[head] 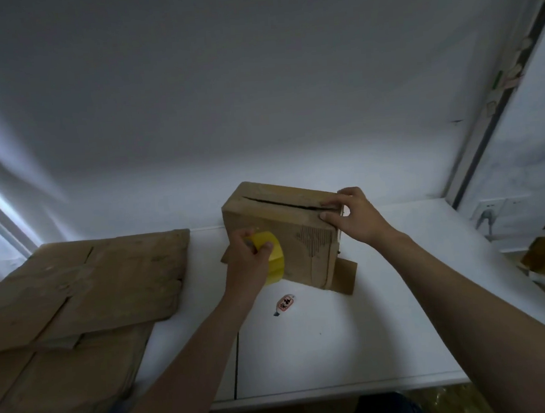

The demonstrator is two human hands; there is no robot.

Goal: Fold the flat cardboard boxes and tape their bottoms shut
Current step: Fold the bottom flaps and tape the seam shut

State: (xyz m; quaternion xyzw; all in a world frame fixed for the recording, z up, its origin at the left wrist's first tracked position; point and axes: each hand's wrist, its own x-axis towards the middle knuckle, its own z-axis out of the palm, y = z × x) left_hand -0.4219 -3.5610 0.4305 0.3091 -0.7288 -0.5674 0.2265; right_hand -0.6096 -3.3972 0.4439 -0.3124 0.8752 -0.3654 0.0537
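TAPING STAGE: A person steadies a folded brown cardboard box (299, 236) on a white surface (385, 311). Its closed flaps are turned up & toward the camera. The centre seam (283, 202) between them gapes as a dark slit, w/ no tape visible on it.

The right hand (355, 213) clamps the box's upper right corner, fingers laid over the seam's end, thumb on the near face. The left hand (249, 262) is wrapped round a yellow roll of tape (273, 254), held against the box's near left side, low down. Whether a free tape end is already stuck there can't be told.

A stack of flat brown cardboard sheets (86, 284) waits at the surface's left. A small pink-labelled cutter (285, 303) lies just in front of the box, untouched.

Folding looks done for this box; sealing its btm appears to be only starting. Next move prob. calls for anchoring the tape on a side wall & drawing it along the seam. The right hand would need to press the flaps together so the slit closes under the strip. Then a cut, w/ the cutter close by.
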